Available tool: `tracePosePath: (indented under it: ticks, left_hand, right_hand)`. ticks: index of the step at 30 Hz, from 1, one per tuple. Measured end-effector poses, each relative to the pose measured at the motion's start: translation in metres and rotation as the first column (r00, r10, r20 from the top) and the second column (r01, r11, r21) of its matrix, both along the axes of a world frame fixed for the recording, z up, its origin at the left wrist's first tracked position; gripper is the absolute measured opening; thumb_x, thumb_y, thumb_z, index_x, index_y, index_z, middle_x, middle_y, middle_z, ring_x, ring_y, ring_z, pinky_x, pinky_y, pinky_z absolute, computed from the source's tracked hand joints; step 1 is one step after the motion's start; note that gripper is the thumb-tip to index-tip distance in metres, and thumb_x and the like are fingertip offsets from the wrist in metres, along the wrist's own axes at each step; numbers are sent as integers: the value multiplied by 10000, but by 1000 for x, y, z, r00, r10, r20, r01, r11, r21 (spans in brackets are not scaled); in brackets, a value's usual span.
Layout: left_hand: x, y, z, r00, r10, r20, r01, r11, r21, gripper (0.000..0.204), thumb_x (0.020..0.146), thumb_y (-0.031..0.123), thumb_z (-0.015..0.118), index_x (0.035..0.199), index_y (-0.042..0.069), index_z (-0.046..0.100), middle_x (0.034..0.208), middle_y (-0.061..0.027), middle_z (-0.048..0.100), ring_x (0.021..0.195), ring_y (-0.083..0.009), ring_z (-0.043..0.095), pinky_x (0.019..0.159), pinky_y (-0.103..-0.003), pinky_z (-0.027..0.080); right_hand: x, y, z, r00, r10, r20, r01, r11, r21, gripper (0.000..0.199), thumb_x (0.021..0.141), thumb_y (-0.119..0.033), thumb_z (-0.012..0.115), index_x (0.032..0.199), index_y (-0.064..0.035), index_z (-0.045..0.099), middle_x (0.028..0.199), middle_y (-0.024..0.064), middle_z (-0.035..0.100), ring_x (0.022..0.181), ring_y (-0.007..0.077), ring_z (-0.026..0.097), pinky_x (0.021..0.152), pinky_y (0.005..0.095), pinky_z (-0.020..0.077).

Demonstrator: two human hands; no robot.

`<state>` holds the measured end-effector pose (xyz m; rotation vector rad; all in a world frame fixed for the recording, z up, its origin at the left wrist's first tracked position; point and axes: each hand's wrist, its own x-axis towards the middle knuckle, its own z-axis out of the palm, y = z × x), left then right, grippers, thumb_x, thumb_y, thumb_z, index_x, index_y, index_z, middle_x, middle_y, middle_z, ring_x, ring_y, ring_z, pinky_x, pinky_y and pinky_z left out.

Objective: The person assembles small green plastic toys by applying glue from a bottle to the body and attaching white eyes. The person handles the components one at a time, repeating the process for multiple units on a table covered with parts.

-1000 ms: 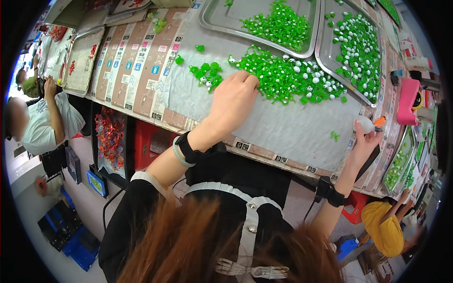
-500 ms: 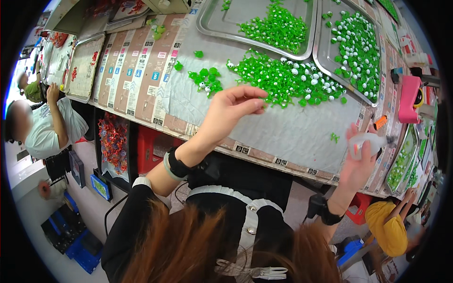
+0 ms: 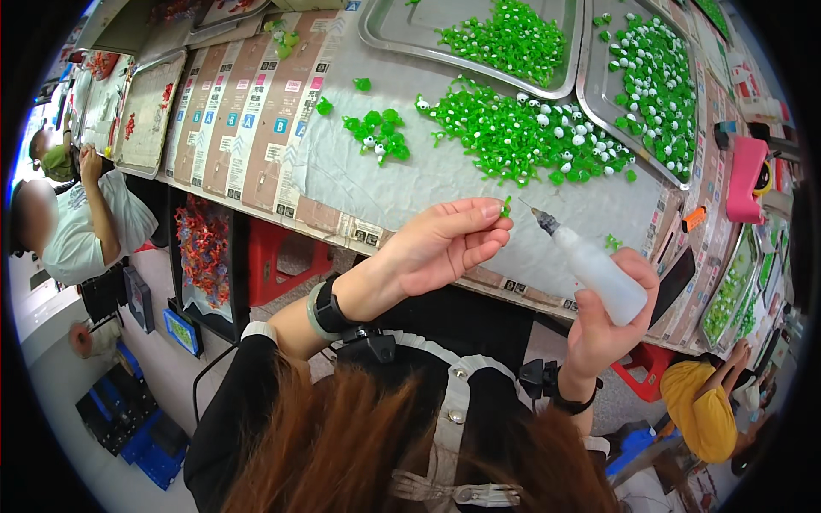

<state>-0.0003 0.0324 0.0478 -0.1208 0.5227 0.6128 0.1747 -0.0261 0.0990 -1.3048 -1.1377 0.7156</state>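
Observation:
Between thumb and forefinger, my left hand (image 3: 457,244) pinches a small green plastic piece (image 3: 506,208) above the near part of the table. My right hand (image 3: 611,312) is wrapped round a translucent white squeeze bottle (image 3: 599,269), tilted so its thin needle tip points at the green piece, a short gap away. Beyond both hands lies a loose pile of green pieces (image 3: 487,128), with white eyeball-like balls among its right side. A smaller cluster of green pieces (image 3: 376,135) lies to the left, two eyeballs showing in it.
Metal trays of green parts stand at the back, one tray (image 3: 376,38) in the middle and another tray (image 3: 590,107) to its right. An orange marker-like item (image 3: 694,219) and a pink tape dispenser (image 3: 747,179) lie at the right. Co-workers sit on both sides.
My right hand has brought the bottle up from the table's right side toward the middle. My left hand has drawn back from the pile, now showing a green piece in its pinch.

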Motion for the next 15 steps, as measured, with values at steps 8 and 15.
tracePosePath:
  ticks: [8, 15]
  left_hand:
    - [-1, 0, 1, 1000, -21, -3, 21, 1000, -7, 125, 823, 113, 434, 873, 18, 499, 791, -54, 558, 696, -118, 564, 612, -188, 496]
    - [-1, 0, 2, 999, -33, 2, 33, 999, -4, 126, 823, 114, 434, 874, 19, 499, 795, -61, 560, 695, -122, 567, 611, -186, 495]
  right_hand:
    - [1, -1, 4, 970, 43, 240, -59, 996, 60, 466, 553, -142, 735, 901, -34, 444, 795, 60, 423, 692, 145, 429, 610, 241, 364]
    - [-2, 0, 2, 970, 43, 241, -55, 997, 44, 458, 558, -145, 732, 896, -33, 445, 773, 58, 429, 683, 147, 427, 608, 246, 360]
